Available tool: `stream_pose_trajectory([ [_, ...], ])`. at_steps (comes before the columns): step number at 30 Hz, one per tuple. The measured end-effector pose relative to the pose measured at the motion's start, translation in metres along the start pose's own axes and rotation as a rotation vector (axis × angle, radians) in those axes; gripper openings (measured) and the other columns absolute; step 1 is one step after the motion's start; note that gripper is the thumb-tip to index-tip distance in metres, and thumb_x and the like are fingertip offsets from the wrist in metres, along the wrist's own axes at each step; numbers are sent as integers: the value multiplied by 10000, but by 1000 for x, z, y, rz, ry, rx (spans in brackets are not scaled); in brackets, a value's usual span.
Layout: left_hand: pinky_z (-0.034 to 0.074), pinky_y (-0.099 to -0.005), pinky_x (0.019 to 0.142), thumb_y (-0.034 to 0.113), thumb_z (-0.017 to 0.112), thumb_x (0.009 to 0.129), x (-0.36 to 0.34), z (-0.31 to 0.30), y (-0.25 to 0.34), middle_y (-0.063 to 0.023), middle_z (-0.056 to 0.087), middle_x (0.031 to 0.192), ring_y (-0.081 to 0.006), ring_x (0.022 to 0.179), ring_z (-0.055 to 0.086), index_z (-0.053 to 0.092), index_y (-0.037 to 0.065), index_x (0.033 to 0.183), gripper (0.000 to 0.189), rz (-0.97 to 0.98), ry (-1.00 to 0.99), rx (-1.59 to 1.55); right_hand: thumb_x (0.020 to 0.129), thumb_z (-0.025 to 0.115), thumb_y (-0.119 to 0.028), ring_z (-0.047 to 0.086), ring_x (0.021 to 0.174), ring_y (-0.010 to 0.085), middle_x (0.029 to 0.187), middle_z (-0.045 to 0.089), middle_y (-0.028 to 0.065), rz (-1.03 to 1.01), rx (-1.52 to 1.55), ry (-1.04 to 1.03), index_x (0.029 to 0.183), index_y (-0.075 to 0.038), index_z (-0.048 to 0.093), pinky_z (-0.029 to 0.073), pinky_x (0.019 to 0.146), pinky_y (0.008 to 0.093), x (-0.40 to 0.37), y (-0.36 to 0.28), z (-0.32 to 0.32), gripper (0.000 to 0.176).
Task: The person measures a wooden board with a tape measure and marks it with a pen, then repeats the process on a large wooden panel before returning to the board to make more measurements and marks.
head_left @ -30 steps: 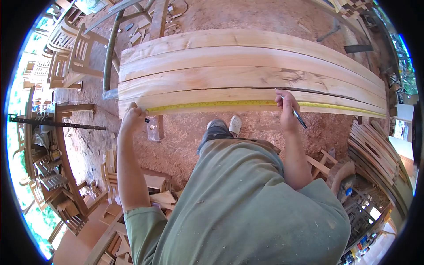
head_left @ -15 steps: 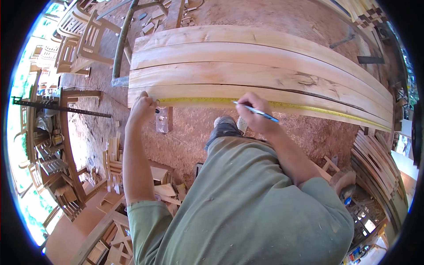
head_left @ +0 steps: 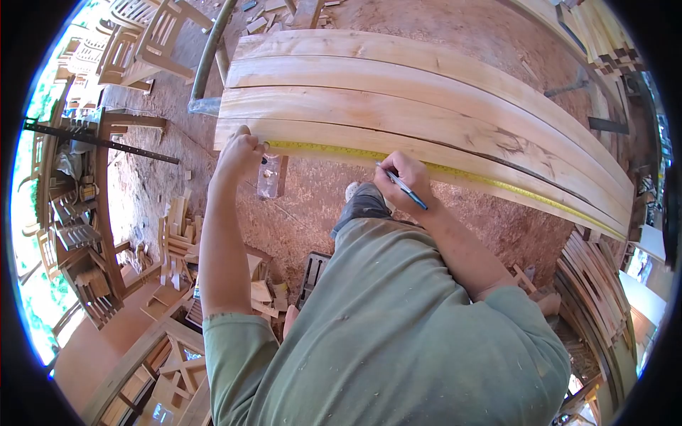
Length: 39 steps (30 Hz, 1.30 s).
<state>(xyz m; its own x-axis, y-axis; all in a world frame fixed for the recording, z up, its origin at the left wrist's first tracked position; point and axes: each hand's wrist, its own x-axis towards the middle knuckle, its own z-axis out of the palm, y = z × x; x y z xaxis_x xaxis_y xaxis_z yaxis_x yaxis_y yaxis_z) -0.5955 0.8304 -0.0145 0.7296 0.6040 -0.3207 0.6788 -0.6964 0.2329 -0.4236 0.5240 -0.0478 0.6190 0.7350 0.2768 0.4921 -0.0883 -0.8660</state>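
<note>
Several pale wooden planks [head_left: 334,105] lie side by side in front of me. A yellow measuring tape [head_left: 490,177] is stretched along the nearest plank, out to its far right end. My left hand [head_left: 243,151] is closed on the tape near the plank's left end, its fingers over the near edge. Further right, my right hand [head_left: 403,177] grips a pen [head_left: 405,187], with the pen tip close to the tape and the plank's near edge.
A block-like wooden support [head_left: 272,177] shows below the planks. Wooden chairs [head_left: 153,46] stand at upper left beside a metal frame [head_left: 206,71]. Stacked boards [head_left: 593,284] are at the right, and wooden offcuts [head_left: 264,287] lie at lower left.
The view has shifted slightly, tilting the planks down to the right. My right hand has moved a little left along the tape, and the pen now points more steeply. The left hand keeps its hold.
</note>
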Motion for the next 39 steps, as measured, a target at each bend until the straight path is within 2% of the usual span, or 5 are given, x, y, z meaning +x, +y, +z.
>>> stream_pose_trajectory([
  [12, 431, -414, 934, 240, 613, 884, 1, -2, 1, -173, 561, 1030, -346, 1043, 552, 678, -36, 864, 284, 11, -7, 2, 783, 657, -54, 615, 596, 281, 682, 611, 133, 125, 60, -49, 779, -49, 558, 483, 547, 362, 6, -9, 0, 99],
  [18, 432, -416, 933, 237, 608, 882, 2, 0, -2, -175, 563, 1029, -346, 1047, 552, 673, -41, 861, 287, 16, -5, -1, 773, 667, -41, 606, 563, 275, 653, 601, 136, 69, 80, -57, 762, -44, 544, 477, 522, 347, 13, -8, 16, 123],
  [20, 435, -417, 931, 236, 610, 879, 1, -2, 1, -174, 564, 1024, -345, 1041, 556, 667, -49, 849, 292, 9, -3, -8, 756, 672, -28, 602, 558, 279, 629, 583, 131, -107, 44, -13, 745, -44, 517, 476, 516, 352, 13, -5, 17, 156],
  [23, 434, -414, 977, 218, 578, 896, 1, -9, 7, -157, 566, 1094, -317, 1088, 545, 707, -20, 931, 272, -25, -87, 43, 741, 672, -16, 594, 555, 288, 619, 569, 125, -112, 20, -6, 737, -47, 497, 476, 514, 367, 12, -5, 16, 178],
  [39, 441, -419, 968, 196, 584, 889, 2, -9, 9, -165, 566, 1101, -331, 1075, 554, 697, -35, 936, 261, -43, -87, 16, 747, 692, -22, 601, 584, 294, 658, 588, 128, -125, -9, -36, 755, -51, 557, 483, 549, 363, 13, -2, 17, 138],
])
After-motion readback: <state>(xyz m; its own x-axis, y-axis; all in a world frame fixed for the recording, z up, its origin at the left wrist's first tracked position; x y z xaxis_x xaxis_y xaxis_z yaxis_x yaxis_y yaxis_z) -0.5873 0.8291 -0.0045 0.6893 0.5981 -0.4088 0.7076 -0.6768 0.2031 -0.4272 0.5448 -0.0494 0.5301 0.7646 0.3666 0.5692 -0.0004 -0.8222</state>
